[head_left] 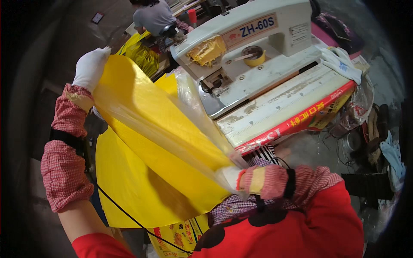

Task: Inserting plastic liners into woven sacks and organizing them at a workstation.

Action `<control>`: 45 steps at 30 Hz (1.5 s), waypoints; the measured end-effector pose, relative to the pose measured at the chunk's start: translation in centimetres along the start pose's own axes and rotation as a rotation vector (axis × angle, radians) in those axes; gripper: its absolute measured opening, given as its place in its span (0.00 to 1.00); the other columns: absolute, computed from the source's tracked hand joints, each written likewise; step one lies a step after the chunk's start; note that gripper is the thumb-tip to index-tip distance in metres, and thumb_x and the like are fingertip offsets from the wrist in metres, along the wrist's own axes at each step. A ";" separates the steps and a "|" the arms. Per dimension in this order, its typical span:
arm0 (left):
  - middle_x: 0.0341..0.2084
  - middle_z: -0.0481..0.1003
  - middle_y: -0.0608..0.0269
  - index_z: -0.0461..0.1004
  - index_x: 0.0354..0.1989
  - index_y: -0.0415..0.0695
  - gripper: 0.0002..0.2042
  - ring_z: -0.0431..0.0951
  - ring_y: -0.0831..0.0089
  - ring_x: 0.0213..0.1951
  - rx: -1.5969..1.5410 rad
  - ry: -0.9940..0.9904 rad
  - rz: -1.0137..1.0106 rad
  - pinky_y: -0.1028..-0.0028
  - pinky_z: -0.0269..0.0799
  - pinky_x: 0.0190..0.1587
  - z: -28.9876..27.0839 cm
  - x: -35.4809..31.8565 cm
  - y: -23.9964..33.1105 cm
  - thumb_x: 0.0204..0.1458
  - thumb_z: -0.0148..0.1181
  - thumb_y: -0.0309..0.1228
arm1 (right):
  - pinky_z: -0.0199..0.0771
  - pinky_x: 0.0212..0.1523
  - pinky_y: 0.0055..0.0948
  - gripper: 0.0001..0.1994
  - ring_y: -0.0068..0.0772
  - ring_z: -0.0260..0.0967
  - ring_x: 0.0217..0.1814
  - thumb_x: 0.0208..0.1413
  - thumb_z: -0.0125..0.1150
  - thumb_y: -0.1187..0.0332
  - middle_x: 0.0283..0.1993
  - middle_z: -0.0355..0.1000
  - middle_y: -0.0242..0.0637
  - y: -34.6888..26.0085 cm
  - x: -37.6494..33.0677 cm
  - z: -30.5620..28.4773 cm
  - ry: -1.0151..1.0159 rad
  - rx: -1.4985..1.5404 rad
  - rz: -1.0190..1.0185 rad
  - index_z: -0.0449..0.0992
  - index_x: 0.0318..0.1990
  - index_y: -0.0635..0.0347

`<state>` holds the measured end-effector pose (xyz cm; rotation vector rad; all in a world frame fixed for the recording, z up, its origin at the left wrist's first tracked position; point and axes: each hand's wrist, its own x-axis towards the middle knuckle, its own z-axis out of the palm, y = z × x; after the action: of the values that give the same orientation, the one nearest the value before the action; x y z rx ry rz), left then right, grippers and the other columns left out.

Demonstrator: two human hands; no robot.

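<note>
A big yellow woven plastic sack (148,101) is stretched slantwise in front of me, a thin clear film (189,92) showing along its side. My left hand (91,69), in a white glove, is raised at the upper left and closed on the sack's top corner. Low at the right, the white-gloved right hand (230,177) is closed on the opposite end of the sack; motion smears its fingers. Beneath hangs more flat yellow material (133,185). Beyond the sack stands a white industrial sewing machine (258,32), its needle area (215,81) near the film.
On the machine bed sits a yellow cup (254,58) with a stick in it. White gloves (342,64) lie on the right end of the worktable (275,114). A printed yellow sack (183,238) lies below. Another person (154,17) sits beyond, near yellow material (142,56).
</note>
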<state>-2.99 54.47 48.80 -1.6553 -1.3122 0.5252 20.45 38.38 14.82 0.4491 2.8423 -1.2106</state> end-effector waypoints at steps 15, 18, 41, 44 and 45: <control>0.30 0.74 0.53 0.71 0.35 0.42 0.10 0.76 0.56 0.34 -0.069 0.023 0.012 0.63 0.72 0.35 -0.7 -1.0 2.7 0.54 0.42 0.31 | 0.69 0.40 0.39 0.26 0.48 0.70 0.39 0.44 0.59 0.64 0.34 0.74 0.44 -0.1 -2.6 -8.4 1.004 0.275 0.289 0.64 0.54 0.58; 0.30 0.74 0.52 0.71 0.35 0.42 0.10 0.75 0.55 0.35 -0.045 0.018 0.002 0.62 0.71 0.37 0.3 -1.8 1.3 0.54 0.42 0.31 | 0.70 0.39 0.42 0.27 0.49 0.70 0.42 0.46 0.58 0.63 0.40 0.73 0.45 -0.3 -1.6 -8.9 0.714 0.299 0.509 0.62 0.56 0.51; 0.30 0.73 0.60 0.68 0.43 0.51 0.12 0.76 0.60 0.28 -0.542 0.142 -0.187 0.67 0.72 0.26 16.2 0.4 25.6 0.49 0.46 0.28 | 0.72 0.33 0.37 0.15 0.44 0.69 0.38 0.50 0.47 0.69 0.40 0.69 0.42 1.2 -9.3 -2.5 0.514 0.424 -0.079 0.68 0.46 0.57; 0.29 0.73 0.62 0.69 0.42 0.52 0.12 0.75 0.61 0.25 -0.684 0.176 -0.060 0.68 0.70 0.24 16.6 -0.4 28.4 0.48 0.49 0.27 | 0.73 0.33 0.35 0.19 0.46 0.69 0.37 0.45 0.49 0.70 0.43 0.67 0.42 6.3 -14.6 1.2 0.536 -0.104 -0.224 0.68 0.49 0.56; 0.29 0.73 0.62 0.69 0.42 0.52 0.12 0.75 0.61 0.25 -0.693 0.166 -0.067 0.68 0.70 0.24 16.3 -0.4 28.8 0.48 0.49 0.27 | 0.73 0.33 0.35 0.19 0.46 0.69 0.37 0.45 0.49 0.70 0.43 0.67 0.42 5.7 -15.4 0.5 0.522 -0.101 -0.223 0.68 0.49 0.56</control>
<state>-0.89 60.56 16.37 -2.1382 -1.5114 -0.1384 36.75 37.87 12.42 0.5216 3.4592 -1.1034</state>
